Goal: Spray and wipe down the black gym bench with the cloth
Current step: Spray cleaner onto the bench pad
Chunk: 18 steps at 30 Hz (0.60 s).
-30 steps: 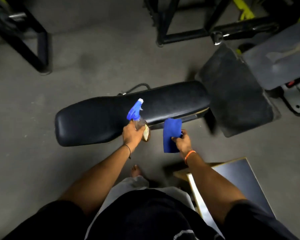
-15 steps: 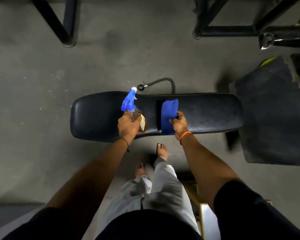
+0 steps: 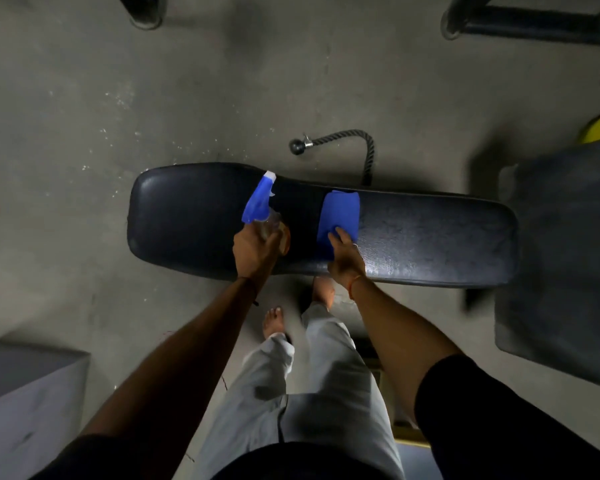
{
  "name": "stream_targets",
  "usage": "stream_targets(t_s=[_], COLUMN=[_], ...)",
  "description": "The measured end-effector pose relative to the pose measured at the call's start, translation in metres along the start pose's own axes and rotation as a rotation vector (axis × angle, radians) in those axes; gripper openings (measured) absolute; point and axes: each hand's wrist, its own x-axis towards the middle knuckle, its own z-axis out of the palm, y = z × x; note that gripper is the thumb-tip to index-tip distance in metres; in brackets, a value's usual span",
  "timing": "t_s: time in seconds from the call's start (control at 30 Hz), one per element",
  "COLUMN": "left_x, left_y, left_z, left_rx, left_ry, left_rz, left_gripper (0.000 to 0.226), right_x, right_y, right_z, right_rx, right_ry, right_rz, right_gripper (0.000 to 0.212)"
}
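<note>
The black padded gym bench [image 3: 430,237] lies across the middle of the view, left to right. My left hand [image 3: 255,249] is over its near edge and grips a clear spray bottle with a blue trigger head [image 3: 258,202], nozzle pointing away over the pad. My right hand [image 3: 345,258] holds the blue cloth [image 3: 338,214], which lies flat across the middle of the bench under my fingers.
A black rope handle [image 3: 347,140] lies on the concrete floor behind the bench. A dark pad [image 3: 568,254] stands at the right, a grey box [image 3: 25,403] at the lower left, black frame legs [image 3: 520,20] at the top. My bare feet [image 3: 274,322] are just before the bench.
I have stepped up to the bench; both hands moved from in front of it to over the pad. The cloth went from hanging in my right hand to lying flat on the bench.
</note>
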Motion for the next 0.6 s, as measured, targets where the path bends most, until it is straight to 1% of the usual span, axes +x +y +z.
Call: stream_targets(t_s=[0.07,0.17,0.2,0.23,0.27,0.3,0.33,0.37,0.4,0.47,0.53,0.6], left_x=[-0.001,-0.002,0.000,-0.001,0.001,0.001,0.003,0.004,0.008,0.011,0.014,0.016], left_y=[0.000,0.001,-0.001,0.001,-0.001,0.001,-0.001,0.001,-0.001,0.001,0.000,-0.002], left_z=[0.002,0.005,0.007,0.006,0.008,0.007,0.008,0.007,0.009,0.008,0.005,0.005], left_rx=[-0.009,0.005,0.014,0.035,0.031,0.045,0.046,0.067,0.084,0.104,0.118,0.116], left_ry=[0.002,-0.003,-0.002,-0.010,-0.015,-0.029,-0.035,-0.046,-0.055,-0.097,-0.145,-0.176], left_rz=[-0.001,0.012,0.028,0.031,0.038,0.029,0.043,0.053,0.076,0.108,0.116,0.106], left_gripper=[0.018,0.019,0.020,0.019,0.016,0.012,0.013,0.019,0.026,0.038,0.045,0.056], right_x=[0.004,0.007,0.007,0.009,0.008,0.010,0.006,0.002,-0.002,-0.013,-0.025,-0.039], right_y=[0.002,0.005,0.004,0.005,0.002,0.000,-0.008,-0.013,-0.016,-0.031,-0.049,-0.076], right_z=[0.002,0.001,-0.003,-0.005,-0.009,-0.012,-0.018,-0.020,-0.021,-0.025,-0.028,-0.036], right_rx=[-0.002,0.019,-0.067,-0.109,-0.123,-0.110,-0.110,-0.048,-0.021,0.230,0.501,0.657], right_ry=[0.013,-0.058,-0.067,-0.064,-0.060,-0.022,-0.017,-0.027,0.030,0.120,0.137,0.112], right_rz=[0.006,-0.011,-0.032,-0.020,-0.046,-0.029,-0.058,-0.058,-0.084,-0.162,-0.218,-0.222], right_gripper=[0.054,0.057,0.061,0.062,0.061,0.059,0.058,0.061,0.065,0.065,0.066,0.068])
